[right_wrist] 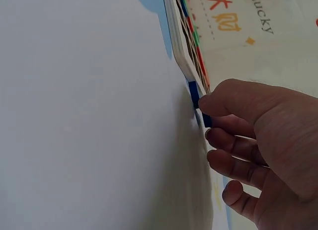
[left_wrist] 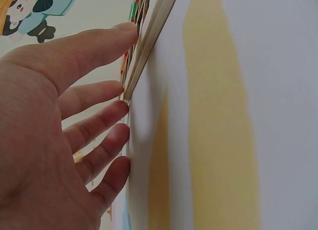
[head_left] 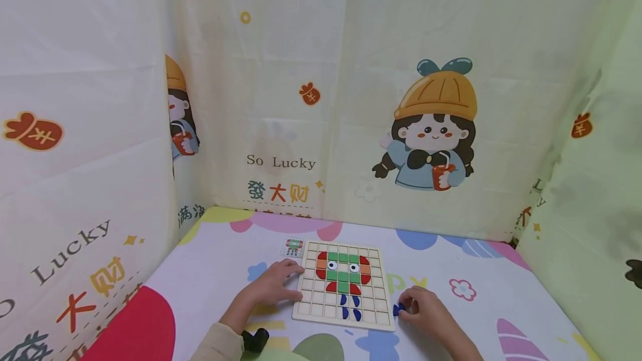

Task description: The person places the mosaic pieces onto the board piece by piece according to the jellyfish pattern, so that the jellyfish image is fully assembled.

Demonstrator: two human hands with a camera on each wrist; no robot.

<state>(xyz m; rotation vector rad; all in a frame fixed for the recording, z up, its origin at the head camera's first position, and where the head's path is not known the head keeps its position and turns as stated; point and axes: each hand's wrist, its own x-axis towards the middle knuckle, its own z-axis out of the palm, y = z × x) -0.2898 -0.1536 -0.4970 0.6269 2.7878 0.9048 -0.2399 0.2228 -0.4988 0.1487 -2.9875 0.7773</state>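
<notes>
A wooden grid board (head_left: 316,311) lies on the table with red, green, orange and blue pieces set in its cells, forming a figure with two round eyes (head_left: 354,267). Several blue curved pieces (head_left: 356,314) make up its lower part. At the board's left edge my left hand (head_left: 273,284) rests with thumb and fingers spread, fingertips touching the rim. Beside the right edge my right hand (head_left: 426,312) pinches a small dark blue piece (right_wrist: 205,119) between thumb and index finger. A second blue piece (right_wrist: 193,93) sits against the board's corner, just by the thumb.
A small picture card (head_left: 292,247) showing a similar figure lies at the board's upper left corner. Near my left sleeve is a black object (head_left: 256,340), its kind unclear. Printed cloth walls (head_left: 281,127) enclose the patterned table (head_left: 210,272) at the back and sides.
</notes>
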